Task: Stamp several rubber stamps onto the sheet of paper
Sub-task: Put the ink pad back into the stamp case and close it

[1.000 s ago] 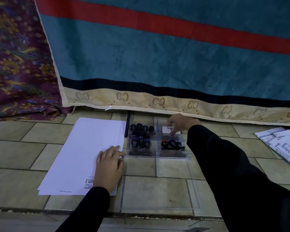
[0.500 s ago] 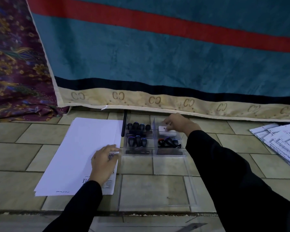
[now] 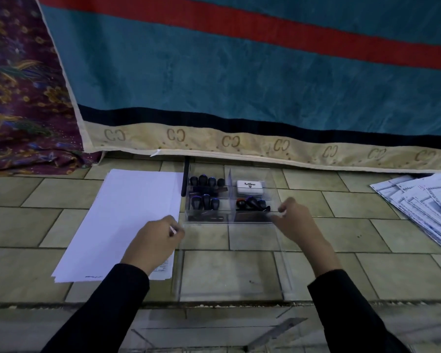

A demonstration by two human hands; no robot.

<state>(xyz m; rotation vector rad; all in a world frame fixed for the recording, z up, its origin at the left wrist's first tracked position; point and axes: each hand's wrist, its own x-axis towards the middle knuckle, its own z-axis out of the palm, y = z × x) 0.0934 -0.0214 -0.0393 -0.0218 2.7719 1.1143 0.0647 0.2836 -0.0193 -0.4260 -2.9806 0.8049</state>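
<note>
Your right hand point(image 3: 294, 220) has come back from the ink pad point(image 3: 250, 187) at the far side of the tray point(image 3: 278, 250) and now sits at the tray's near right wall, fingers curled, holding nothing visible. Your left hand point(image 3: 154, 240), loosely closed, rests on the paper point(image 3: 127, 212) left of the tray. No stamp point(image 3: 252, 201) lifted; pad unopened, by appearance.

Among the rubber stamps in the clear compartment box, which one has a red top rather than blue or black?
The red-topped stamp, at the left end of the near-right compartment, just below the white Artline ink pad. The other stamps show blue or black tops.
</note>
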